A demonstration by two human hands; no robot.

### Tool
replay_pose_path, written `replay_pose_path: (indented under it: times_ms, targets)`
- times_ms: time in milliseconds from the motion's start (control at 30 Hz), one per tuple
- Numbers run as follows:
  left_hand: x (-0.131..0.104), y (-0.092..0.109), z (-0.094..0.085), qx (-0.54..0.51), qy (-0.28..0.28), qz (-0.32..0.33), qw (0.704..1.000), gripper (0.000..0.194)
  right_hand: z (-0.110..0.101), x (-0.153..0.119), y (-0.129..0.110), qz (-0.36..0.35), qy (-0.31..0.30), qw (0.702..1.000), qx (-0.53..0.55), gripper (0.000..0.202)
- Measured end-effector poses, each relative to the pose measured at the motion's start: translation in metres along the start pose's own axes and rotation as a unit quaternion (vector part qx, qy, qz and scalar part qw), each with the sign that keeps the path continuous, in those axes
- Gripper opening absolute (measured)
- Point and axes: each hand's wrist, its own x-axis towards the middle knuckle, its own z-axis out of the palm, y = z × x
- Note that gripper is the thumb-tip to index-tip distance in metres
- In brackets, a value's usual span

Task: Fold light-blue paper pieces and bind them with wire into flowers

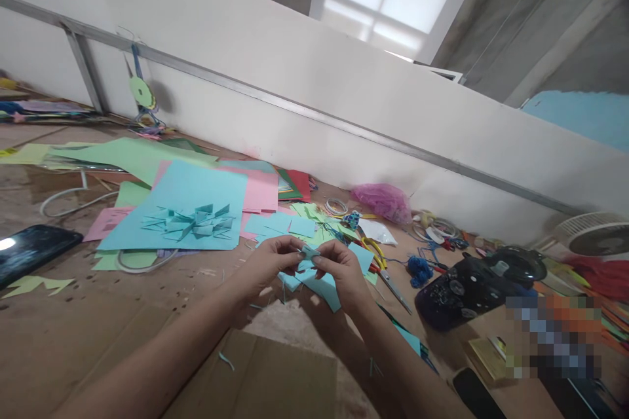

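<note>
Between both hands, above the middle of the table, is a small piece of folded light-blue paper (309,253). My left hand (275,263) pinches its left side with thumb and fingertips. From the right, my right hand (343,268) grips the other side the same way. Loose light-blue paper pieces (324,289) lie just below and behind the hands. To the left, several folded blue paper pieces (199,221) are grouped on a large blue sheet (147,193). Cut blue paper squares (268,226) lie behind my left hand.
Scissors (396,291) and yellow-handled pliers (372,250) lie right of my hands. Farther right stands a dark jug (462,291). A phone (37,252) rests at the left edge. A pink plastic bag (383,201) sits against the white wall (295,137); a fan (594,234) is at far right.
</note>
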Motion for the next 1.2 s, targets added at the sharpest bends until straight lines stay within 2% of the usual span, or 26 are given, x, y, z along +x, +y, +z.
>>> replay_pose_path:
  times_ms: [100, 233, 367, 533, 600, 700, 900, 1000, 1200]
  targets:
    - [0.000, 0.001, 0.000, -0.046, 0.015, -0.014, 0.999, 0.017, -0.002, 0.000, -0.003, -0.001, -0.031, 1.000, -0.001, 0.017]
    - [0.002, -0.001, -0.002, -0.102, 0.038, -0.035, 0.993, 0.020, -0.005, 0.001, -0.002, -0.032, -0.076, 0.996, -0.026, 0.036]
    - [0.004, -0.005, -0.002, -0.114, 0.019, -0.055, 0.992, 0.021, -0.007, 0.001, 0.003, -0.063, -0.042, 0.993, -0.090, 0.030]
    - [0.003, -0.009, -0.001, -0.078, -0.036, -0.061, 0.994, 0.021, -0.005, 0.001, 0.000, -0.057, 0.008, 0.994, -0.093, 0.019]
    - [0.002, -0.008, -0.001, -0.050, -0.061, -0.056, 0.995, 0.022, -0.005, 0.001, -0.002, -0.056, 0.030, 0.994, -0.084, 0.020]
    - [0.000, -0.005, 0.000, 0.006, -0.071, -0.028, 0.997, 0.024, -0.005, 0.002, -0.003, -0.051, 0.052, 0.995, -0.072, 0.022]
    - [0.004, -0.008, 0.002, 0.118, -0.031, 0.085, 0.989, 0.026, -0.004, 0.002, -0.002, -0.056, 0.062, 0.993, -0.089, 0.022]
    - [0.008, -0.014, 0.003, 0.093, -0.017, 0.096, 0.991, 0.025, -0.003, 0.001, -0.002, -0.051, 0.044, 0.995, -0.075, 0.021]
    - [0.010, -0.015, 0.002, 0.027, -0.006, 0.058, 0.998, 0.026, -0.004, 0.003, -0.002, -0.025, 0.007, 0.999, -0.048, 0.020]
